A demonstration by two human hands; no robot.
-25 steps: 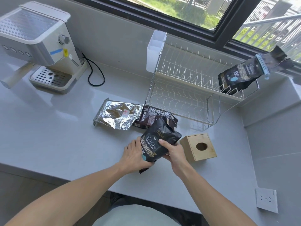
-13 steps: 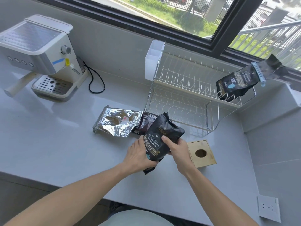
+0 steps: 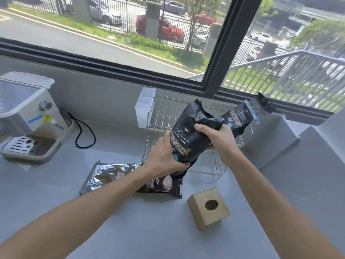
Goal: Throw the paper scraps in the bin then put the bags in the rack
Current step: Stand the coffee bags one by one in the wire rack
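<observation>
Both hands hold a black coffee bag (image 3: 188, 139) up in front of the white wire rack (image 3: 160, 116). My left hand (image 3: 164, 156) grips its lower left side; my right hand (image 3: 214, 139) clasps its crumpled upper right. A second black bag with a blue clip (image 3: 240, 116) stands at the right end of the rack, partly behind the held bag. On the counter lie a silver foil bag (image 3: 106, 174) and a dark brown bag (image 3: 164, 186), partly hidden by my left forearm.
A white coffee machine (image 3: 28, 116) with a black cable (image 3: 82, 131) stands at the left. A small wooden box with a round hole (image 3: 208, 207) sits on the counter at front right. A white cutlery holder (image 3: 144, 109) hangs on the rack's left end. A window runs behind.
Both hands have lifted the black bag from the counter up and away toward the rack. The camera has tilted up, showing more of the window.
</observation>
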